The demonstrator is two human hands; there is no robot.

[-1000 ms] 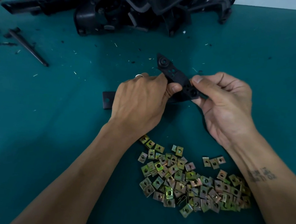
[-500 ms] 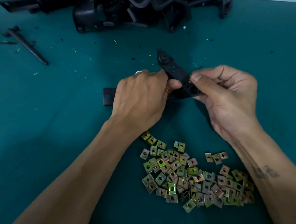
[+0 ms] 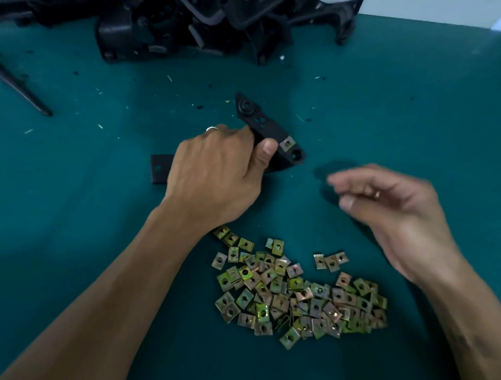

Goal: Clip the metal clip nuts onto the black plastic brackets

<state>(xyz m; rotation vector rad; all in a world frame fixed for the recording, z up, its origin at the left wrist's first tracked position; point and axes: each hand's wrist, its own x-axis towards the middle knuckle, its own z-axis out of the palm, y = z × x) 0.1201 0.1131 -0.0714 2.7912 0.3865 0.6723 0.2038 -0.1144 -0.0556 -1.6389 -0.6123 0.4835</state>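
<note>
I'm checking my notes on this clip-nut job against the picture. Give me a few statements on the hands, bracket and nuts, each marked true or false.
1. The left hand grips the black bracket. True.
2. The right hand holds the bracket too. False: it is off the bracket, to its right.
3. A clip nut sits on the bracket near the left thumb. True.
4. The loose clip nuts are in a tray. False: they lie on the green table.

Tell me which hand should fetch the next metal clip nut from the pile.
Right. The right hand is free, blurred above the green table, and near the pile of brass-coloured metal clip nuts. The left hand grips the black plastic bracket.
</note>
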